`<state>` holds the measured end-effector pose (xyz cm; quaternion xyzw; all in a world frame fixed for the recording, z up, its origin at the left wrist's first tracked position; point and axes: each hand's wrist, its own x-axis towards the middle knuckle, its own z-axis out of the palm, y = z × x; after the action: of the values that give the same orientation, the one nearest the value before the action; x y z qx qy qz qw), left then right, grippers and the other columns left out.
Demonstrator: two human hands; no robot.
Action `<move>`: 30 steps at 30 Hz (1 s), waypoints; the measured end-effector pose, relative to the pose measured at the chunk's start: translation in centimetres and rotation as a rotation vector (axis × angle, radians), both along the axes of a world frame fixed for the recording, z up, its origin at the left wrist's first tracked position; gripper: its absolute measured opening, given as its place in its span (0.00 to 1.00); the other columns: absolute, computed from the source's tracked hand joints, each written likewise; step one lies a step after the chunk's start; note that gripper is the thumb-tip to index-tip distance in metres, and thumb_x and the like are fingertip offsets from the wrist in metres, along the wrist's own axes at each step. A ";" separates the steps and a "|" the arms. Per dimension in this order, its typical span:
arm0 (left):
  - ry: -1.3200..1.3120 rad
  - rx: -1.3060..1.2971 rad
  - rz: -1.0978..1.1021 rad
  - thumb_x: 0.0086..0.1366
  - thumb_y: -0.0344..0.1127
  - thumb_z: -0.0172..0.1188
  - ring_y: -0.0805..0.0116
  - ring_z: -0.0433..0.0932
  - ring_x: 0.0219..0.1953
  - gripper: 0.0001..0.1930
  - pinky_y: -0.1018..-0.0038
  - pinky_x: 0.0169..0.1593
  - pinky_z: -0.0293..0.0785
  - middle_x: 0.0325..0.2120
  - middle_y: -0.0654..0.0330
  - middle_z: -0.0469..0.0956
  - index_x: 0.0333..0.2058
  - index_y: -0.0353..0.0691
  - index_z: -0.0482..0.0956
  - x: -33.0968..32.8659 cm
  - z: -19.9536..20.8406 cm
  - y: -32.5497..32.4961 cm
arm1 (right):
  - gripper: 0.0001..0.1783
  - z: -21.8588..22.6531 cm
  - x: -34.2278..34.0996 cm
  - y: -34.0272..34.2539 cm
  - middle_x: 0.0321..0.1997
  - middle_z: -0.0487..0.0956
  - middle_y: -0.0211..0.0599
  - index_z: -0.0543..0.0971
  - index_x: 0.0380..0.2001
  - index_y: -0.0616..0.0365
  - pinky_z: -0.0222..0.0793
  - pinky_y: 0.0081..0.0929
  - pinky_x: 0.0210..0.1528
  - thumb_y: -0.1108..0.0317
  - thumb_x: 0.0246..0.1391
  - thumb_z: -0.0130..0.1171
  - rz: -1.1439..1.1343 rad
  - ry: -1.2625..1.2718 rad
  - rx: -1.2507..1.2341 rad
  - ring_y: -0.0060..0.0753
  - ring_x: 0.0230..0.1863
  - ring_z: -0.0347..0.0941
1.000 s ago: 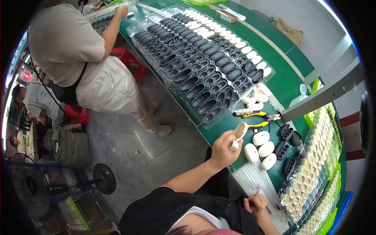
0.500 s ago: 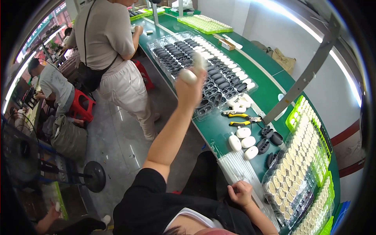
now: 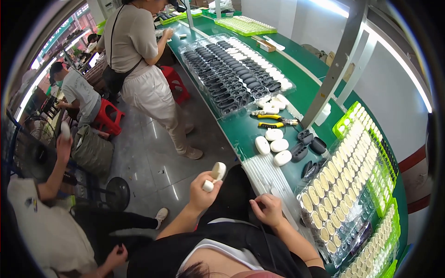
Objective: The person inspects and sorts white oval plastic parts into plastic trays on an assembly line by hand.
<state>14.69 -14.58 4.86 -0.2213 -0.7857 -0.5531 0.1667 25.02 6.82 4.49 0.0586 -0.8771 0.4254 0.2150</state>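
My left hand [image 3: 203, 193] is raised over my lap, left of the green bench [image 3: 241, 132], and grips a small white oval case [image 3: 216, 173] that looks hinged open. My right hand [image 3: 268, 209] rests with curled fingers at the near edge of the bench, on a clear plastic strip; whatever is inside the fingers is hidden. Three white oval cases [image 3: 274, 145] lie on the bench just beyond it, with black case shells [image 3: 308, 143] beside them.
Yellow-handled pliers [image 3: 271, 121] lie past the white cases. Clear trays of black shells [image 3: 227, 74] fill the far bench. Green crates of cream oval parts [image 3: 345, 180] stand on the right. A person in beige [image 3: 139, 60] stands in the aisle. A seated person [image 3: 41, 204] at left lifts a white piece.
My left arm, stretched out over the far trays half a second ago, has drawn back close to my body with the white case. The view has swung left.
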 end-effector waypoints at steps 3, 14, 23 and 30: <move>-0.134 0.026 0.088 0.50 0.27 0.66 0.58 0.77 0.30 0.10 0.71 0.35 0.72 0.31 0.50 0.77 0.24 0.35 0.70 3.0 -0.9 0.9 | 0.08 0.4 0.2 0.3 0.15 0.72 0.35 0.76 0.17 0.57 0.64 0.26 0.17 0.70 0.44 0.64 0.059 0.016 -0.076 0.32 0.14 0.69; -0.048 -0.041 -0.074 0.51 0.26 0.65 0.60 0.77 0.30 0.10 0.72 0.35 0.71 0.30 0.52 0.77 0.23 0.36 0.70 7.0 1.1 4.7 | 0.13 -0.7 0.7 0.8 0.25 0.78 0.34 0.75 0.37 0.63 0.69 0.20 0.28 0.63 0.57 0.55 0.154 -0.287 -0.686 0.22 0.25 0.73; -0.119 -0.032 -0.182 0.51 0.27 0.66 0.61 0.77 0.31 0.09 0.72 0.36 0.72 0.31 0.53 0.77 0.27 0.34 0.73 9.4 -0.1 6.0 | 0.18 -1.3 0.6 0.5 0.36 0.78 0.39 0.70 0.46 0.65 0.69 0.22 0.41 0.62 0.59 0.52 0.295 -0.260 -0.848 0.26 0.40 0.74; -0.089 -0.132 -0.240 0.51 0.30 0.67 0.60 0.77 0.32 0.10 0.71 0.36 0.71 0.29 0.53 0.77 0.29 0.37 0.74 9.9 0.1 6.5 | 0.16 -1.5 0.3 0.0 0.45 0.76 0.44 0.69 0.45 0.63 0.65 0.27 0.52 0.62 0.61 0.48 0.434 -0.279 -0.845 0.29 0.47 0.71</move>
<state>24.61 -8.12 4.94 -0.2993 -0.7948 -0.5255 0.0498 25.35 6.85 2.96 0.0901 -0.6158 0.7827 0.0067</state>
